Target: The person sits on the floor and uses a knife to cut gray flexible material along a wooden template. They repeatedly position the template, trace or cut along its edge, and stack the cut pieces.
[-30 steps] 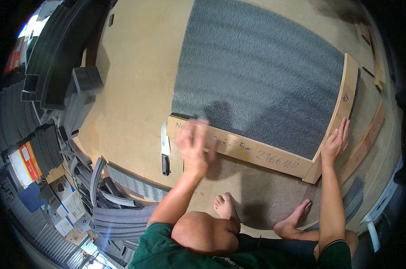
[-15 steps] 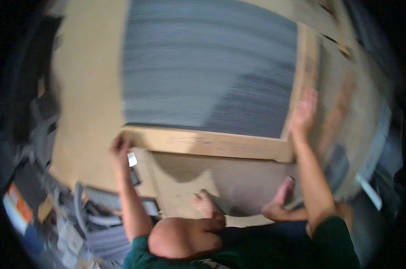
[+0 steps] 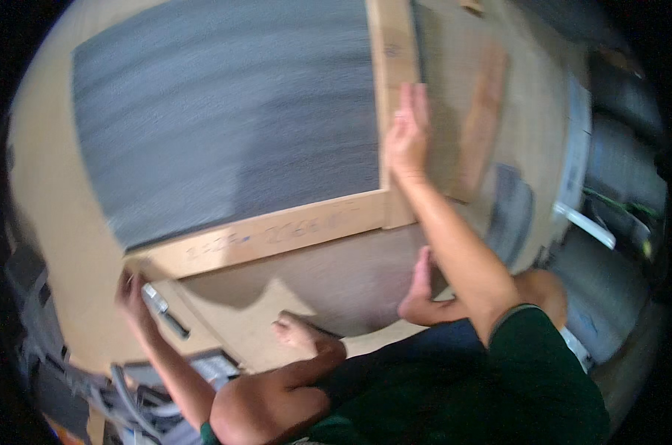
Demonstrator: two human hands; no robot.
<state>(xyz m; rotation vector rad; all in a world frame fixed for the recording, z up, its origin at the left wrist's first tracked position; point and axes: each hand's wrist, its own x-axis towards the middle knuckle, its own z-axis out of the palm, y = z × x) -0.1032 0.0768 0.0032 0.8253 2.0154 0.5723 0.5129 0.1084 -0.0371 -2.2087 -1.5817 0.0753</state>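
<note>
On the pale panel lies a dark grey, fuzzy-faced sheet, set in the corner of an L-shaped wooden frame. The sheet looks soft and pliable, likely best held by its edges; the frame, stiff and fairly light, best steadied near both ends. The right hand rests along one board, grip unclenched, fingers extended. The left hand blurs at the other board's end; I cannot tell its grip. Just beside it: a black-handled knife.

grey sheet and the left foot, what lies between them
In the head view, a marked wooden board runs along the near edge of the grey sheet; then comes a partly shadowed brownish surface before the left foot.
</note>
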